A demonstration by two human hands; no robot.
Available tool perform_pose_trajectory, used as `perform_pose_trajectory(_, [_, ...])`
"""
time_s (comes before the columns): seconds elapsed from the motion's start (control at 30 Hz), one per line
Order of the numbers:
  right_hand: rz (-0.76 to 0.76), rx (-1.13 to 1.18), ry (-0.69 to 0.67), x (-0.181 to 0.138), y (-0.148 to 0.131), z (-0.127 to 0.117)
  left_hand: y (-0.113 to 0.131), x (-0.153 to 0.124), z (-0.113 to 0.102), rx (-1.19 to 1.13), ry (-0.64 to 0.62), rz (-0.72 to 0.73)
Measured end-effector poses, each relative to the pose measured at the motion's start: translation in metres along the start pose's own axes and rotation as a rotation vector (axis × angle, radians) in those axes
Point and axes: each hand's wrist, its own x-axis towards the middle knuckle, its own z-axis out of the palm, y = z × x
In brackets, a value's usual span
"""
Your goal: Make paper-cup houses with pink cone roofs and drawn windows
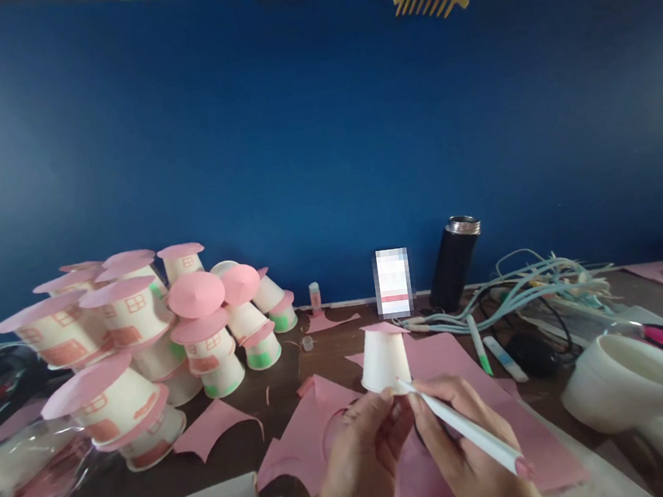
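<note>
An upside-down white paper cup with a piece of pink paper on top is in front of me. My left hand is closed on the cup's near rim, with fingers and thumb pinching it. In my right hand, a white marker with a red-pink back end is gripped like a pen. Its front end reaches the cup's lower edge; the tip itself is too small to make out. No drawing shows on the side of the cup facing me.
Stacked paper cups with pink cone roofs and drawn windows fill the left. Cut pink paper lies under my hands. A black flask, pale cables, a green-tipped marker and nested white cups stand or lie rightward.
</note>
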Motion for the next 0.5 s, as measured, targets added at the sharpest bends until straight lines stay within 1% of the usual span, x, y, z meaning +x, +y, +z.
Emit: perform_pose_trajectory(0.5, [-0.005,0.008,0.007,0.0009,0.0013,-0.0015,0.0003,-0.0015,0.0011,-0.044,-0.012,-0.003])
